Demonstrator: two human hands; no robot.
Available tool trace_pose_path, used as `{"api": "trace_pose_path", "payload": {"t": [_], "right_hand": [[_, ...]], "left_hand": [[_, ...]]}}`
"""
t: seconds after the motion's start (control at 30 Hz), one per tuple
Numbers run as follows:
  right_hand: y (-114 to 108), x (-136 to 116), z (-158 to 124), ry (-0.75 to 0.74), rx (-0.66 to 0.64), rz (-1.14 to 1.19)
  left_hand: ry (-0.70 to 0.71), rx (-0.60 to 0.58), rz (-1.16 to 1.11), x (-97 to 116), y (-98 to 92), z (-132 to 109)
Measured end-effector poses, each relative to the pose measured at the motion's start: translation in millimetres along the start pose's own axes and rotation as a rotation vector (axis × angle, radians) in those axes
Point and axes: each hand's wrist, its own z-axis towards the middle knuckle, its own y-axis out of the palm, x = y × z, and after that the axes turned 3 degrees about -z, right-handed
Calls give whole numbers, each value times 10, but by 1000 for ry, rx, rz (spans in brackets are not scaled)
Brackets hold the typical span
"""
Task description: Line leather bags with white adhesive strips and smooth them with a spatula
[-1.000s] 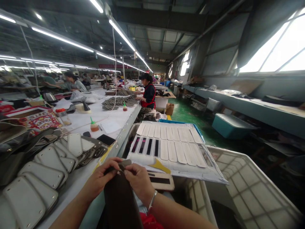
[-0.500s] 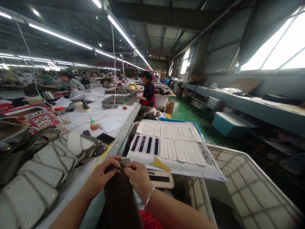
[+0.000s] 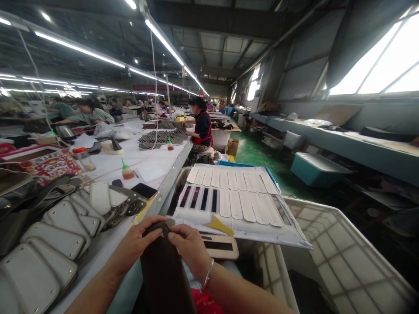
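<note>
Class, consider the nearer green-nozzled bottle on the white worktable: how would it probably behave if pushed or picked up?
Pushed low, the bottle would probably slide before tipping, as its body looks squat. A nudge high on the narrow green nozzle might topple it. Lifted, it is likely light, being small, though its amber colour suggests liquid that could slosh.

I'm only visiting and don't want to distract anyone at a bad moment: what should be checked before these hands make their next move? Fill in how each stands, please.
1. Left hand has hold of the dark piece near its top end: ok.
2. Right hand pinches that same end: ok.
3. A hand free for something else: not ok; both are occupied.
4. Detail under the fingertips visible: cannot tell; fingers cover it.
5. Yellow flat tool lying at the white panel's near edge: ok.
6. Nearer green-tipped bottle upright: ok.
</note>
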Motion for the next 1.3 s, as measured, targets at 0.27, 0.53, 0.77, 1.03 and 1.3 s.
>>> {"api": "trace_pose_path", "payload": {"t": [0.27, 0.53, 0.77, 1.03, 1.3], "right_hand": [[130, -19, -50, 35, 123, 125], [127, -59, -36, 72, 111, 204], [100, 3, -46, -62, 136, 46], [113, -1, -66, 28, 98, 332], [83, -60, -57, 63, 147, 353]], "left_hand": [[-7, 87, -23, 51, 78, -15], [-42, 113, 2, 42, 85, -7], [-29, 212, 110, 65, 121, 34], [-122, 188, 16, 67, 145, 45], [-131, 211, 94, 188, 217, 32]]}}
